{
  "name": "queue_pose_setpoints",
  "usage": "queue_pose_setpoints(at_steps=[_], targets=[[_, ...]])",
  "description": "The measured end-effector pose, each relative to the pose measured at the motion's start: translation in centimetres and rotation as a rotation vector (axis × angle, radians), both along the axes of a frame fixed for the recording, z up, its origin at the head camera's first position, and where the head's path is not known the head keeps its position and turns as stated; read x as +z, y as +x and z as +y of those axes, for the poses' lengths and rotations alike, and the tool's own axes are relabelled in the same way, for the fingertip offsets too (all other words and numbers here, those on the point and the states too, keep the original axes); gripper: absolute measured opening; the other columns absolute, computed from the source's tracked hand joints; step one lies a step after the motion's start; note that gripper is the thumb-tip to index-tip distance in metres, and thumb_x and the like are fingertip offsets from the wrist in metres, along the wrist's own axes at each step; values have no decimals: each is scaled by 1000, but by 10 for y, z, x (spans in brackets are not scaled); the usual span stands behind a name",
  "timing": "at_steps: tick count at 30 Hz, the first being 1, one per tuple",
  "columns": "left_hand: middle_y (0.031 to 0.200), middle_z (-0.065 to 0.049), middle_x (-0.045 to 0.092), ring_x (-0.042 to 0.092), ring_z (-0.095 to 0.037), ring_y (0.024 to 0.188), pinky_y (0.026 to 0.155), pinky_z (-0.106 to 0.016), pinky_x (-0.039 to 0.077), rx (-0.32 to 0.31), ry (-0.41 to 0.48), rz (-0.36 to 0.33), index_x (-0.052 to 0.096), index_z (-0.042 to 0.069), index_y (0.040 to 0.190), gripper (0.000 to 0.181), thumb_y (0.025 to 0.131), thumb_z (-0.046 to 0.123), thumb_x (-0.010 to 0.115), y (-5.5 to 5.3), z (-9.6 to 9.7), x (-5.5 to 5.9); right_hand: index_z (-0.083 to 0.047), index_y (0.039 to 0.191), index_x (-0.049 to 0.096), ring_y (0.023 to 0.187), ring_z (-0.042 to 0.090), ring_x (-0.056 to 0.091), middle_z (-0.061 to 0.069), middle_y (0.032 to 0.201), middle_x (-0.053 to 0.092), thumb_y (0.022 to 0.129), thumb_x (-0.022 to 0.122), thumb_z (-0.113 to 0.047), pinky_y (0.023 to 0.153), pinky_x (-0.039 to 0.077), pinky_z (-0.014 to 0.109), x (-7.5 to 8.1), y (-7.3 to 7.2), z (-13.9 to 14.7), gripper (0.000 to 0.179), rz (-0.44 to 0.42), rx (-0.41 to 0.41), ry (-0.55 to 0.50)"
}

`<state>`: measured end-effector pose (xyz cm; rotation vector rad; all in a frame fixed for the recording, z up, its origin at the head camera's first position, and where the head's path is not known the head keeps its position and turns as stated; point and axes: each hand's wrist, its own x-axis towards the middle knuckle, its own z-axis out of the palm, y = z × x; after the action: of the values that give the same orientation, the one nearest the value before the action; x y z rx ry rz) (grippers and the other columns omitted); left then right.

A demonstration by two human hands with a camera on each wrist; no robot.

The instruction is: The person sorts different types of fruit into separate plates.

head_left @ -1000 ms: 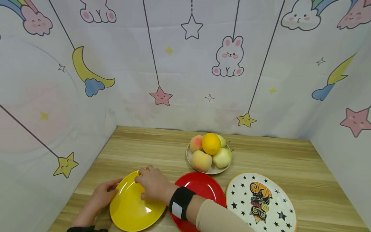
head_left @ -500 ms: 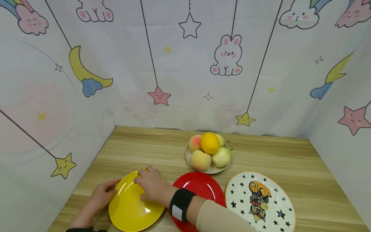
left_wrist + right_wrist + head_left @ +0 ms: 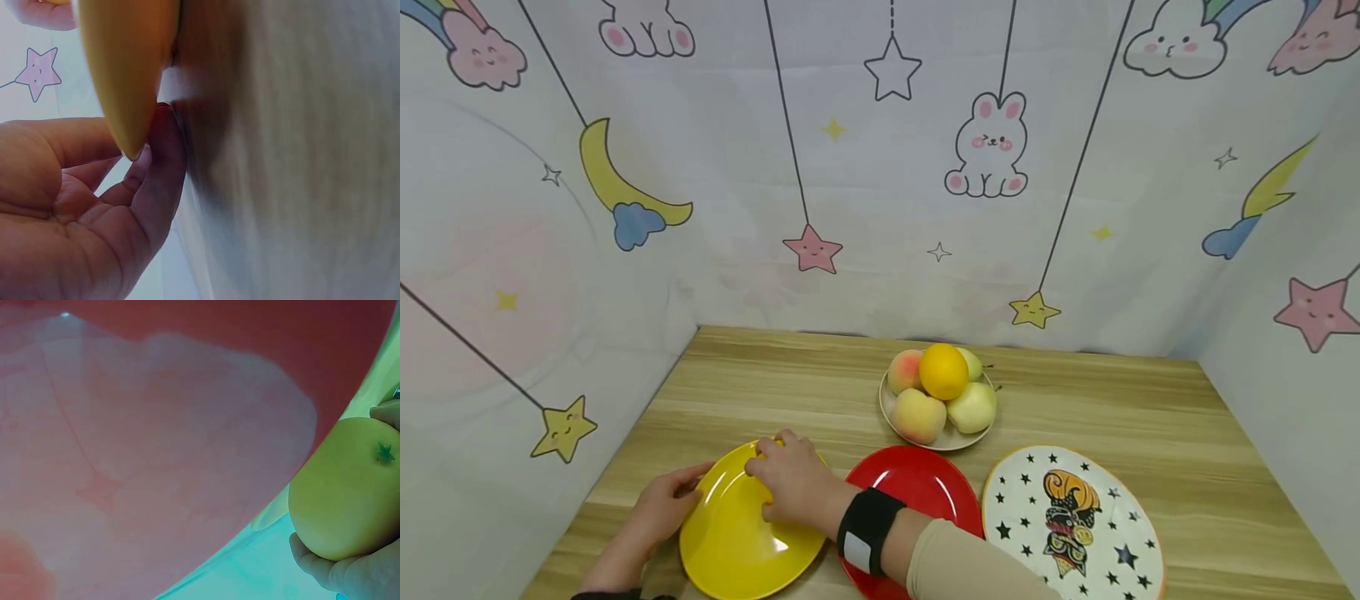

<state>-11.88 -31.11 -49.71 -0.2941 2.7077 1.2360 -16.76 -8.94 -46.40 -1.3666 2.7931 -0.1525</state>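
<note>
Positions were unchanged from half a second earlier: the left hand (image 3: 662, 504) and right hand (image 3: 797, 479) remained at the glossy yellow round plate (image 3: 737, 542), just left of the glossy red round plate (image 3: 925, 475). Right of the red plate lay a white, orange-edged plate (image 3: 1105, 542) printed with black stars; behind it stood a shallow pale dish (image 3: 952, 441) of fruit, a round orange (image 3: 943, 372) on top. The right forearm, in a black wristband (image 3: 871, 529) and beige sleeve (image 3: 973, 558), crossed the red plate, partly blocking it. The right fingers were curled round a smooth yellow fruit (image 3: 340, 487) with a green star-shaped stem mark, over the yellow plate; contact with that plate could not be determined. The left thumb and fingers pinched the yellow plate's outer rim.
</note>
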Motion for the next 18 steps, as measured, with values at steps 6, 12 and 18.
queue_pose_setpoints(at_steps=[6,12,18], targets=[[115,-24,59,57,-25,97,77,-32,52,2,-20,-18,50,-5,132,41,92,-2,50,0,0,2,-35,120,58,117,19,43,-7,130,49,79,72,-46,93,43,33,0,0,0,45,-7,6,0],[113,-22,60,56,-25,96,78,-33,51,5,-26,-21,50,-4,132,41,91,-2,50,1,0,2,-36,120,58,116,18,43,-8,129,49,78,72,-47,93,43,33,-1,-1,0,45,-14,5,-8],[117,-25,58,56,-27,99,80,-35,52,1,-35,-25,50,-4,133,41,92,-2,50,0,0,2,-35,120,58,117,19,43,-7,129,49,79,71,-46,93,44,34,-2,-1,1,45,4,13,-14]])
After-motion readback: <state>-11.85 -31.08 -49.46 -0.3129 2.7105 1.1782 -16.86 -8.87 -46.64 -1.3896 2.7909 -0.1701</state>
